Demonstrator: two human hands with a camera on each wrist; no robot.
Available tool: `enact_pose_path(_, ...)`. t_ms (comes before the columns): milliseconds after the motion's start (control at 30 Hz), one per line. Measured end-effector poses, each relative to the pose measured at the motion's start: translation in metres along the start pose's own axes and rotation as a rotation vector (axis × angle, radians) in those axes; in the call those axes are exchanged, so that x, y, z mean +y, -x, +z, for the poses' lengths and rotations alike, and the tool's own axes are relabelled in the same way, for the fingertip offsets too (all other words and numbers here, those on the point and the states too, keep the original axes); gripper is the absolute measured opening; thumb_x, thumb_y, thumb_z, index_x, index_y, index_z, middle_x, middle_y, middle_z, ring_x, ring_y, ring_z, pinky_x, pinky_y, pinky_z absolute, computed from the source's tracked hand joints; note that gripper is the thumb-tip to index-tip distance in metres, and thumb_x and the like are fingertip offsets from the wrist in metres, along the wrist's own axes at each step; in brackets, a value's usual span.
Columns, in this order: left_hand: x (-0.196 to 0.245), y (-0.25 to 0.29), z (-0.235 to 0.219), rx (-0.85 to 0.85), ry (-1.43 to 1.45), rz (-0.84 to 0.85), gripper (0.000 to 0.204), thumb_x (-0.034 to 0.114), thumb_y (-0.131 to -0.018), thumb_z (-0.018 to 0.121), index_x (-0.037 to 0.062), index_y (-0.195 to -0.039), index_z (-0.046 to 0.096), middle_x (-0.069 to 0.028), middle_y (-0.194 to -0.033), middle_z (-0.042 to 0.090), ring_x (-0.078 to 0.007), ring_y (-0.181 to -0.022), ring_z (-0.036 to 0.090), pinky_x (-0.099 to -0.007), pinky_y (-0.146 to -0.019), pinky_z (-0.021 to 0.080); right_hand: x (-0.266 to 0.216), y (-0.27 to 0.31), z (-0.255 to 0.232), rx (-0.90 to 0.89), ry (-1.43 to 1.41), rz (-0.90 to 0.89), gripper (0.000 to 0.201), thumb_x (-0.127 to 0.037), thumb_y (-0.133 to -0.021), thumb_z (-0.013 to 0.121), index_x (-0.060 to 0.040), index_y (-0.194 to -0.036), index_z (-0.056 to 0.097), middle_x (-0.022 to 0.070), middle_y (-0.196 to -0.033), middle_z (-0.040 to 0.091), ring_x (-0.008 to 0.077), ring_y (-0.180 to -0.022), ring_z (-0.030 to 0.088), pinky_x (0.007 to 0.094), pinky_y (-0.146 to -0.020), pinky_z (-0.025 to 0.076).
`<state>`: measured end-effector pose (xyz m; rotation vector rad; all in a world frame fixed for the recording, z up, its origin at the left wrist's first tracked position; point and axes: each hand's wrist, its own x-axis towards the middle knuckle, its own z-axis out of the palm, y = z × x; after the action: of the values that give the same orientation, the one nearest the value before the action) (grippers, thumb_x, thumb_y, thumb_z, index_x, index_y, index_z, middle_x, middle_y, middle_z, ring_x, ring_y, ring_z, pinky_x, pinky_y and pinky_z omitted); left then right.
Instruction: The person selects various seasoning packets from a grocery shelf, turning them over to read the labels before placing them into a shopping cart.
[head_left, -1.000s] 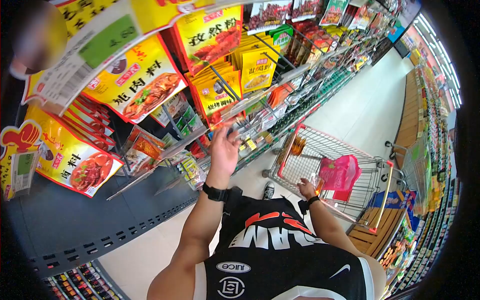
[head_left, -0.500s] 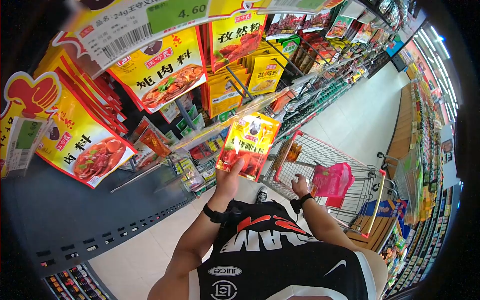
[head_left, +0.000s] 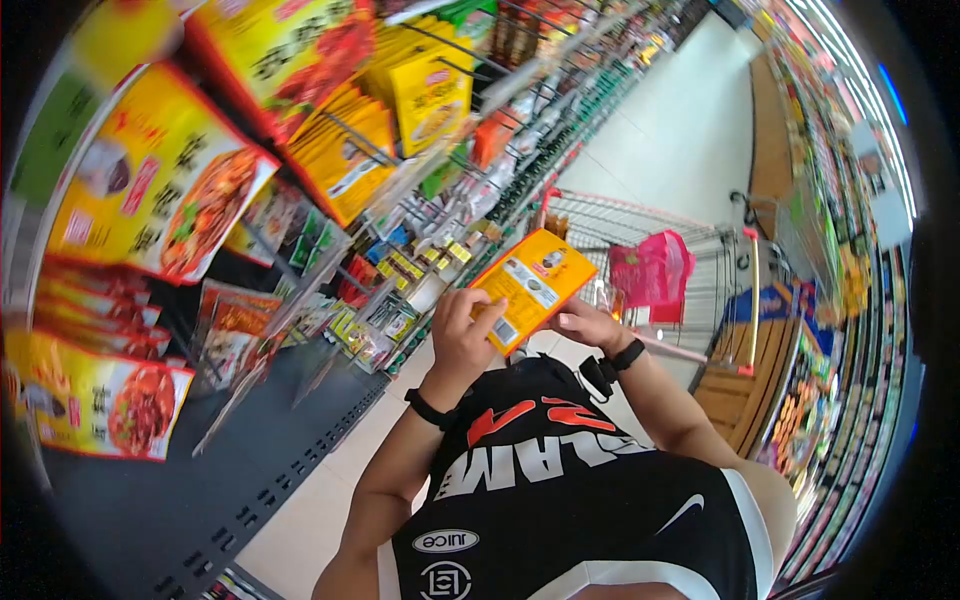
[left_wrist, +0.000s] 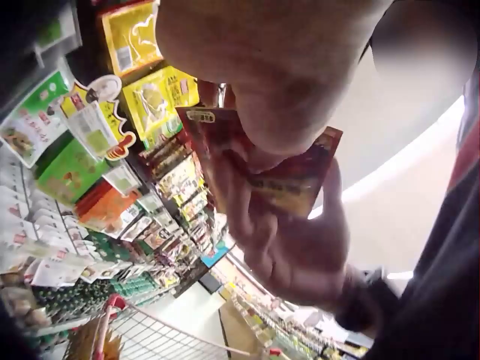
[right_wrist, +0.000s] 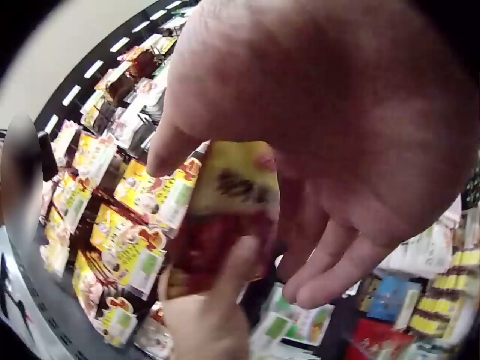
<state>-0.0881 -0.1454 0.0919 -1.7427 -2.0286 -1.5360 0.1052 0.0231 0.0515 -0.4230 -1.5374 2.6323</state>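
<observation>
A yellow-and-red seasoning packet (head_left: 540, 275) is held in front of the chest, its back with a white label and barcode facing up in the head view. My left hand (head_left: 465, 330) grips its left lower edge, the thumb lying over the back. At the packet's right edge, my right hand (head_left: 587, 328) has its thumb by the lower corner. In the left wrist view, the right hand's fingers lie against the packet's dark red printed face (left_wrist: 289, 187). The right wrist view shows the packet (right_wrist: 225, 195) blurred, partly covered by the right hand.
Hanging seasoning packets (head_left: 150, 180) fill the shelf rack on the left, with price tags and metal hooks. A shopping cart (head_left: 700, 245) stands beyond the hands, holding a pink bag (head_left: 650, 270). Wooden display stands (head_left: 745, 420) line the right side.
The left hand reached to the rack, came back with a seasoning packet, and has turned it back side up nearer the body. My right hand has moved from beside the cart to the packet.
</observation>
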Motion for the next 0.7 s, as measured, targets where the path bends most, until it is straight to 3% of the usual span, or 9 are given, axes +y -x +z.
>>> enact_pose_path(67, -0.002, 0.003, 0.020, -0.117, -0.087, 0.157, 0.033, 0.008, -0.070, 0.072, 0.0088, -0.103, 0.069, -0.0068, -0.102, 0.058, -0.0274, -0.097, 0.057, -0.0432, -0.087, 0.043, 0.004, 0.001, 0.018, 0.109, -0.155, -0.055, 0.053, -0.024, -0.096, 0.063, -0.0043, -0.141, 0.044, 0.0078, -0.130, 0.059, 0.0217, -0.116, 0.059, 0.0390, -0.100, 0.047)
enact_pose_path(167, 0.002, -0.003, 0.046, -0.184, -0.034, 0.119, 0.039, 0.011, -0.070, 0.074, 0.0096, -0.108, 0.068, -0.0087, -0.107, 0.058, -0.0291, -0.103, 0.056, -0.0437, -0.091, 0.042, -0.019, -0.003, 0.031, 0.488, 0.116, 0.035, 0.046, -0.020, -0.096, 0.062, -0.0040, -0.137, 0.048, 0.0066, -0.125, 0.063, 0.0193, -0.112, 0.060, 0.0358, -0.097, 0.049)
enact_pose_path(233, 0.005, -0.009, 0.043, -0.338, -0.043, 0.125, 0.055, 0.023, -0.070, 0.078, 0.0120, -0.122, 0.063, -0.0123, -0.123, 0.051, -0.0323, -0.109, 0.053, -0.0481, -0.098, 0.037, -0.012, 0.009, 0.018, 0.567, 0.098, -0.046, 0.041, -0.013, -0.094, 0.064, -0.0026, -0.132, 0.052, 0.0068, -0.121, 0.064, 0.0180, -0.109, 0.062, 0.0338, -0.094, 0.051)
enact_pose_path(300, 0.009, -0.013, 0.041, -0.401, 0.065, 0.089, 0.064, 0.029, -0.074, 0.079, 0.0086, -0.130, 0.056, -0.0141, -0.127, 0.046, -0.0308, -0.108, 0.053, -0.0430, -0.094, 0.041, -0.011, 0.024, 0.009, 0.608, 0.145, -0.075, 0.042, -0.010, -0.092, 0.067, -0.0021, -0.131, 0.052, 0.0074, -0.121, 0.065, 0.0182, -0.110, 0.061, 0.0340, -0.094, 0.052)
enact_pose_path(400, -0.007, 0.015, 0.058, -0.345, 0.492, -0.342, 0.071, 0.034, -0.078, 0.079, 0.0028, -0.134, 0.050, -0.0157, -0.129, 0.043, -0.0259, -0.102, 0.055, -0.0346, -0.088, 0.045, -0.011, 0.045, -0.005, 0.516, 0.224, 0.034, 0.046, -0.008, -0.089, 0.070, -0.0006, -0.130, 0.052, 0.0086, -0.120, 0.065, 0.0183, -0.108, 0.063, 0.0356, -0.093, 0.053)
enact_pose_path(433, -0.015, 0.021, 0.065, -0.375, 0.617, -0.422, 0.068, 0.035, -0.082, 0.077, -0.0035, -0.131, 0.050, -0.0132, -0.124, 0.051, -0.0178, -0.094, 0.057, -0.0288, -0.081, 0.047, -0.014, 0.050, -0.005, 0.466, 0.216, 0.052, 0.046, -0.008, -0.089, 0.071, -0.0001, -0.130, 0.051, 0.0091, -0.120, 0.065, 0.0185, -0.107, 0.063, 0.0358, -0.093, 0.053)
enact_pose_path(500, -0.023, 0.021, 0.077, -0.569, 1.019, -0.654, 0.051, 0.025, -0.088, 0.072, -0.0051, -0.126, 0.055, -0.0109, -0.114, 0.063, -0.0133, -0.090, 0.062, -0.0292, -0.082, 0.050, -0.019, 0.052, 0.000, 0.429, 0.212, 0.017, 0.047, -0.008, -0.088, 0.072, 0.0004, -0.129, 0.052, 0.0105, -0.120, 0.065, 0.0187, -0.107, 0.063, 0.0351, -0.092, 0.053)
enact_pose_path(600, -0.014, 0.008, 0.077, -0.814, 1.010, -0.731, 0.032, 0.014, -0.093, 0.066, -0.0061, -0.118, 0.060, -0.0089, -0.104, 0.070, -0.0125, -0.091, 0.065, -0.0288, -0.082, 0.052, -0.017, 0.048, -0.006, 0.420, 0.230, -0.031, 0.048, -0.011, -0.088, 0.072, 0.0012, -0.130, 0.052, 0.0111, -0.120, 0.065, 0.0187, -0.107, 0.063, 0.0346, -0.092, 0.053)
enact_pose_path(700, -0.008, 0.002, 0.093, -0.659, 0.980, -0.767, 0.023, 0.008, -0.093, 0.063, -0.0052, -0.112, 0.064, -0.0102, -0.105, 0.071, -0.0132, -0.093, 0.066, -0.0280, -0.083, 0.052, -0.005, 0.037, -0.022, 0.560, -0.072, -0.082, 0.047, -0.018, -0.091, 0.069, 0.0017, -0.130, 0.051, 0.0100, -0.118, 0.066, 0.0173, -0.104, 0.065, 0.0332, -0.088, 0.054)
